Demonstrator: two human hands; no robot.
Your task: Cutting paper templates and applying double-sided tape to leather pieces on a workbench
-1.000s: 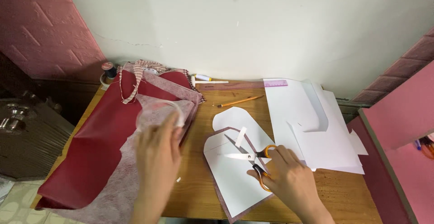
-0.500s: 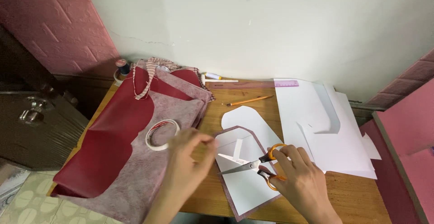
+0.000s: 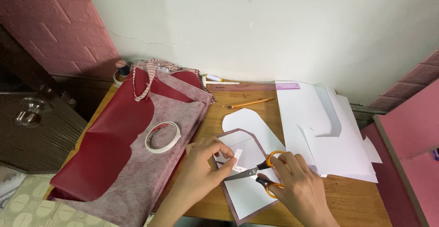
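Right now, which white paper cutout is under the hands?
The white pattern piece lying on the maroon-edged backing, beneath the left hand and scissors. The rounded cutout and the big sheets lie untouched farther back.

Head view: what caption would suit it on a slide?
Left hand holds a tape strip while right hand snips it with orange-handled scissors over a paper pattern.

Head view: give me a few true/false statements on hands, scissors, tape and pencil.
1. The right hand holds orange-handled scissors. True.
2. The left hand grips the tape roll. False: it pinches a small tape strip; the roll lies apart on the grey fabric.
3. The pencil lies on the wooden table near the wall. True.
4. The scissors are cutting the red sheet. False: they are at the tape strip, over the white pattern piece.
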